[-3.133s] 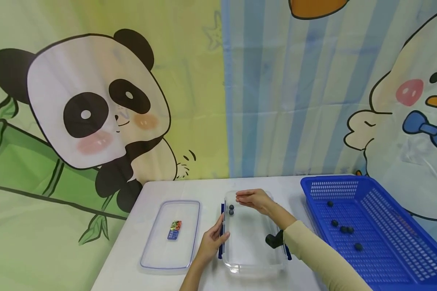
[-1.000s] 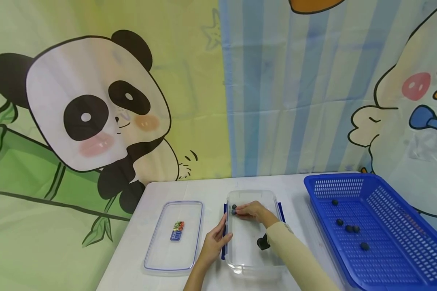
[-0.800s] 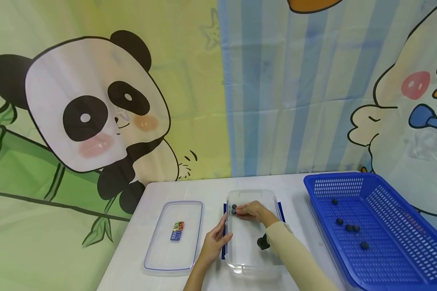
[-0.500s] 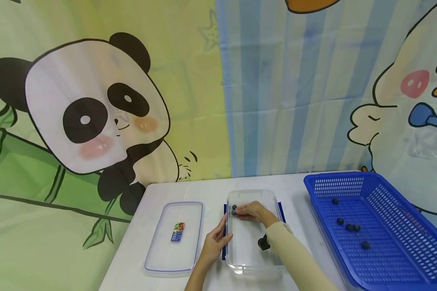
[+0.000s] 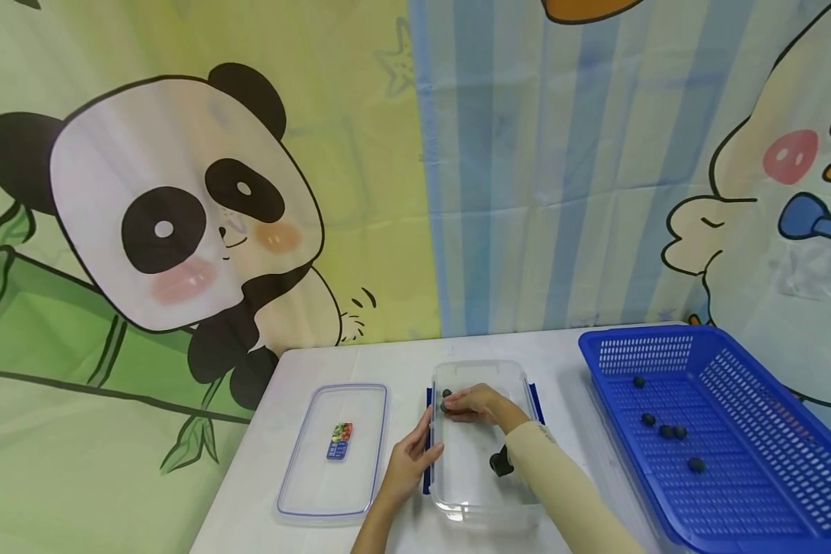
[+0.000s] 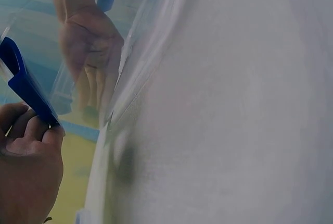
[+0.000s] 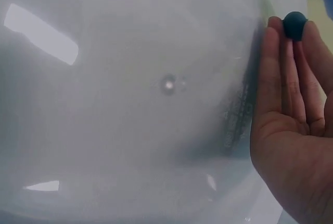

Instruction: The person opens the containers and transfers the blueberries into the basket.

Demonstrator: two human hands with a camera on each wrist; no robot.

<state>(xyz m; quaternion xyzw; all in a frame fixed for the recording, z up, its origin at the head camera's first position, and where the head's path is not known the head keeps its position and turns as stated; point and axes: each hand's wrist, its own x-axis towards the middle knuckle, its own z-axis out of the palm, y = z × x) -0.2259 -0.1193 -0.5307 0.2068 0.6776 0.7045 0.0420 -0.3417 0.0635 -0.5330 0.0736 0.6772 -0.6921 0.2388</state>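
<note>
A clear plastic storage box point(image 5: 474, 492) with blue side latches stands uncovered on the table. My left hand point(image 5: 403, 465) grips its left side, thumb at the rim and, in the left wrist view, curled fingers at the blue latch point(image 6: 31, 89). My right hand point(image 5: 481, 404) reaches into the box's far left part. Between its thumb and fingertips it pinches a blueberry point(image 7: 295, 26), round and dark. Just beyond it, a second blueberry point(image 5: 446, 392) lies by the left wall. Through the clear wall, the left wrist view also shows the right hand point(image 6: 93, 52).
To the left a clear lid point(image 5: 305, 500) with a blue seal and a fruit label point(image 5: 340, 441) lies flat. A blue perforated basket point(image 5: 734, 508) stands at the right, several blueberries point(image 5: 667, 432) spread on its floor. A cartoon-printed curtain point(image 5: 360, 154) hangs behind the table.
From above the box, my right hand has come down inside to the berries at the left wall. The nearer berry has shifted slightly toward me. My left hand keeps its place on the box.
</note>
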